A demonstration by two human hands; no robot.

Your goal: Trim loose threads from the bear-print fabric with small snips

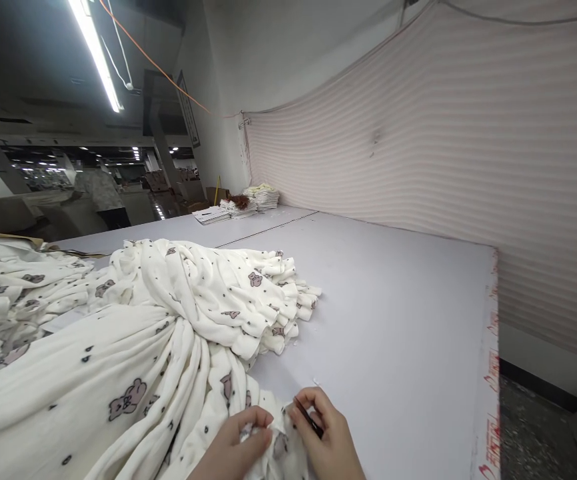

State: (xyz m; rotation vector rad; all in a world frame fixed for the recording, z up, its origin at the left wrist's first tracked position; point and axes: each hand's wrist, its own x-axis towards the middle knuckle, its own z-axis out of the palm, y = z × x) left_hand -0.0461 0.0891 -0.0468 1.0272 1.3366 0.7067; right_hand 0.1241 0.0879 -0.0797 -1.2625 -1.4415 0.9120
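Observation:
White printed fabric [203,293] with brownish-pink bear figures and small dark marks lies heaped across the left and front of the table. At its near edge my left hand [241,443] is closed, thumb and fingers pinching a fold of the cloth. Just to the right, my right hand [326,433] is closed around a small, slim dark tool [309,419], which looks like thread snips; most of it is hidden by my fingers. The tool's tip points up and left, beside the cloth edge. My two hands are close together, with cloth between them.
The pale table [393,320] has red-printed tape [492,373] along its right edge. Stacked papers or cloth pieces [261,198] sit at the far end. A striped pinkish sheet [418,147] hangs along the right wall. Another person [99,190] stands in the background left.

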